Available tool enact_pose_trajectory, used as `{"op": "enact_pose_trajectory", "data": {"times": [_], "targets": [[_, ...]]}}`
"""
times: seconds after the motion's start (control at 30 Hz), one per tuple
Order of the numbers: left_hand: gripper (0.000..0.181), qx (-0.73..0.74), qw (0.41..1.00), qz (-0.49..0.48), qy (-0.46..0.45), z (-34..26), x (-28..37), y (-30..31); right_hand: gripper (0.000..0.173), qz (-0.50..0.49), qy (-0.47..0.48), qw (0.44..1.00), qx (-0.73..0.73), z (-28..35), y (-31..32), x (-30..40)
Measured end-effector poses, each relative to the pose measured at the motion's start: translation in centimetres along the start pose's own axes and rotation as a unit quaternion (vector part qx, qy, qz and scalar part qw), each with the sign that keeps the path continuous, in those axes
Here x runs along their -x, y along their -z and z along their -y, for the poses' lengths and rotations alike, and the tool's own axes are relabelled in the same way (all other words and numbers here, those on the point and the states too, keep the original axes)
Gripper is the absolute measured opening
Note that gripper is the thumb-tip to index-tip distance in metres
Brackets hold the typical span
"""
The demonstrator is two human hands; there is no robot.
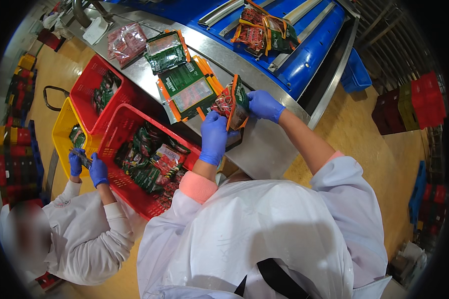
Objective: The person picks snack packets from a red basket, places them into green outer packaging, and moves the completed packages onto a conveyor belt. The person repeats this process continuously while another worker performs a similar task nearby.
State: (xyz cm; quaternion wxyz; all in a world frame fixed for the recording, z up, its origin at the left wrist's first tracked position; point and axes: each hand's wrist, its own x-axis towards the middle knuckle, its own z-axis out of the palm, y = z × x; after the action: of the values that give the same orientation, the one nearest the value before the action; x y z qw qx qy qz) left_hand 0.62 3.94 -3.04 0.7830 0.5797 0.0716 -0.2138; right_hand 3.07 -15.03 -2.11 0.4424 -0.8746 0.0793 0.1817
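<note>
A filled plastic food pouch (230,102) in green and orange, with reddish pieces showing through it, is held between both my hands above the steel table (269,149). My left hand (214,136), in a blue glove, grips its near left edge. At its right side, my blue-gloved right hand (265,105) holds the other edge. Just left of the pouch lie flat green and orange printed pouches (189,91), overlapping one another. Beyond them rests a smaller stack of green pouches (167,52). Clear packs of reddish content (126,43) lie farther back.
A blue conveyor belt (318,48) with metal cleats carries several filled pouches (265,30). Left of the table stand a red crate (114,140) full of pouches, another red crate (97,65) and a yellow crate (61,123). A co-worker's gloved hands (97,172) hold a dark object nearby.
</note>
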Motion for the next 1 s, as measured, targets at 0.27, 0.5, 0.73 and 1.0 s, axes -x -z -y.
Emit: {"op": "enact_pose_trajectory", "data": {"times": [0.27,0.5,0.73,1.0], "targets": [[0.012,-0.331,0.897,-0.077,-0.282,-3.0,1.3,-1.0,0.020,-0.126,0.095,0.986,0.055,3.1,2.6,3.6],[0.007,-0.131,0.981,-0.037,-0.137,-4.3,1.1,-2.6,0.019,-0.080,0.037,0.995,-0.047,2.8,3.2,3.3],[0.010,-0.215,0.937,-0.081,-0.262,-2.4,-1.2,-0.7,0.017,-0.147,0.095,0.984,-0.047,2.2,3.3,2.3],[0.015,-0.240,0.954,-0.098,-0.150,0.1,-2.6,-0.4,0.022,-0.102,0.072,0.992,0.027,1.4,2.8,1.3]]}}
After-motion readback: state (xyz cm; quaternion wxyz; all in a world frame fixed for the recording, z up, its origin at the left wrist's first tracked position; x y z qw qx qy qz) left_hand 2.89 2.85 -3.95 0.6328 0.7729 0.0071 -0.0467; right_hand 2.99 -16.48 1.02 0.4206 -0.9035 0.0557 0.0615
